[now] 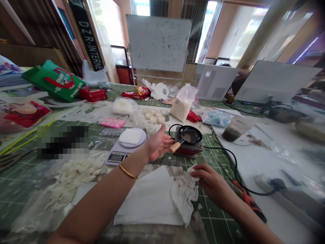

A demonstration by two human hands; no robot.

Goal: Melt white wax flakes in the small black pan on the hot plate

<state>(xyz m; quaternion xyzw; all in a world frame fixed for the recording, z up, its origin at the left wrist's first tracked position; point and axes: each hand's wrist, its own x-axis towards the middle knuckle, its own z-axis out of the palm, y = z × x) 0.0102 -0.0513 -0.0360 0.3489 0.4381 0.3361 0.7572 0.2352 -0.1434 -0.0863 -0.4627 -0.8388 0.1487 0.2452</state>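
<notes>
My left hand [157,144] reaches over the table with its palm turned sideways, thumb up and fingers stretched out. Its fingertips are right by the wooden handle of a small black frying pan [194,130]; whether they touch it I cannot tell. Under the pan is a small electric hot plate [190,151]. My right hand [210,181] pinches the upper end of a crumpled white tissue [185,198]. The tissue lies over the right edge of some flat white paper sheets [149,200]. Behind my left forearm stands a kitchen scale [111,158] with folded white paper [130,136] on it.
White flakes [73,176] lie on plastic at left. Farther back are several small candle-like cups [154,117], a bag of pale granules [181,105] and a pink packet [112,123]. A cup of dark liquid [233,128], a black cable [236,162] and red-black pliers [250,201] sit right.
</notes>
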